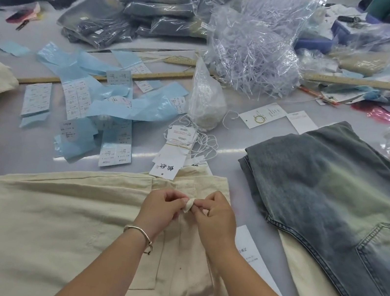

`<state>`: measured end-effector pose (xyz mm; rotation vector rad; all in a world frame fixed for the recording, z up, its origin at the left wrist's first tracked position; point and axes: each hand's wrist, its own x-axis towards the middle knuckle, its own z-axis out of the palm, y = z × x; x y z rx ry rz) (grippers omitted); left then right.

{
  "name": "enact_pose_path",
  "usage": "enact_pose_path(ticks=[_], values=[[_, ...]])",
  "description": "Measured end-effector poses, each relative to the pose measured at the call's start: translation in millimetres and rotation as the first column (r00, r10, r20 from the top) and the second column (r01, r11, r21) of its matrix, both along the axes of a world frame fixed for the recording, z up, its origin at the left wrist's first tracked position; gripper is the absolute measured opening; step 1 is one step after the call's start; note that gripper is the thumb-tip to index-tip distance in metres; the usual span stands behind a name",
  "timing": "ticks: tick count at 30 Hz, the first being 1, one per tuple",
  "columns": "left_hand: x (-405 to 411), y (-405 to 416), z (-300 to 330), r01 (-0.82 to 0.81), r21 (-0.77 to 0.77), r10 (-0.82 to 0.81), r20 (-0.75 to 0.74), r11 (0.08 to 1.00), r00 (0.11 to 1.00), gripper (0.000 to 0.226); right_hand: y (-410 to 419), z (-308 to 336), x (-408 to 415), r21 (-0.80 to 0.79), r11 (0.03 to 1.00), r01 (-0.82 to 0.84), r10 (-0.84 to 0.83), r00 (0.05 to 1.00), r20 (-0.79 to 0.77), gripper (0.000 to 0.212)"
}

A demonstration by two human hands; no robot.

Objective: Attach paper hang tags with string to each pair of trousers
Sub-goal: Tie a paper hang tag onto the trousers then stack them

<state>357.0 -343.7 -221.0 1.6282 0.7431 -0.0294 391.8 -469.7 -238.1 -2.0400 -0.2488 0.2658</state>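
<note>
Head view: we have the cream trousers (67,224) flat at lower centre of the frame, and both hands meet at the waistband. Our left hand (160,209) and right hand (216,216) each pinch a small belt loop (188,205) between curled fingertips; the string itself is too fine to make out here. We judge we should keep the loop lifted clear of the cloth. The hang tags (175,152) with their strings lie just above, near the bagged cord (205,100)
</note>
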Motion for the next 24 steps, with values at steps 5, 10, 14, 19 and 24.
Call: enact_pose_path(ticks=[5,10,14,19,24], values=[[4,-2,2,-0.091,0.059,0.083,0.118,0.994,0.99,0.012,-41,3,1,-0.177,0.983,0.046,0.001,0.966,0.257,0.027],[3,-6,18,-0.059,-0.029,0.064,0.245,0.998,0.968,0.012,-74,5,-10,-0.665,0.747,0.002,0.061,0.995,0.072,0.073],[0,-21,21,0.005,-0.044,0.006,0.249,0.999,0.969,0.012,-78,11,-16,-0.699,0.714,0.027,-0.047,0.999,-0.01,0.068],[-7,-32,20,0.054,-0.007,-0.05,0.272,0.999,0.961,0.015,-80,20,-15,-0.436,0.87,0.232,0.002,0.881,0.474,0.023],[-11,-31,21,0.051,-0.007,-0.047,0.259,0.999,0.965,0.016,-78,18,-12,-0.406,0.895,0.184,0.118,0.781,0.614,0.019]])
